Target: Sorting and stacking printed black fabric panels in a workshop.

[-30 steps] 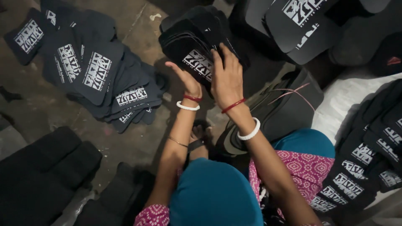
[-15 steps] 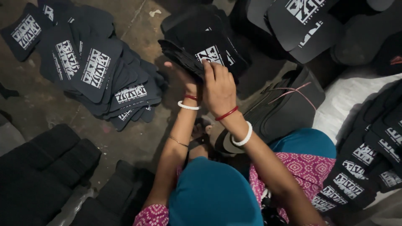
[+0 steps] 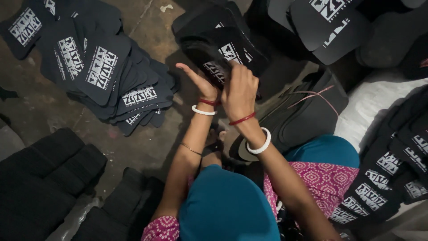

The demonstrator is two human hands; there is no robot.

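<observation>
right now both hands work a stack of black printed soles held above the floor: left hand props it w/ fingers spread, right hand clamped on top. looks like mid-sorting; next needs a clean peel of one sole.

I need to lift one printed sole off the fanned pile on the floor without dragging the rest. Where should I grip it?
Take the topmost printed sole of the fanned pile by its upper rounded end, coming from above and the far side. It lies flat, overlapping the others, with that end free; its lower edge rests on the soles beneath. Both hands are busy at another stack, left hand open beside it.
</observation>
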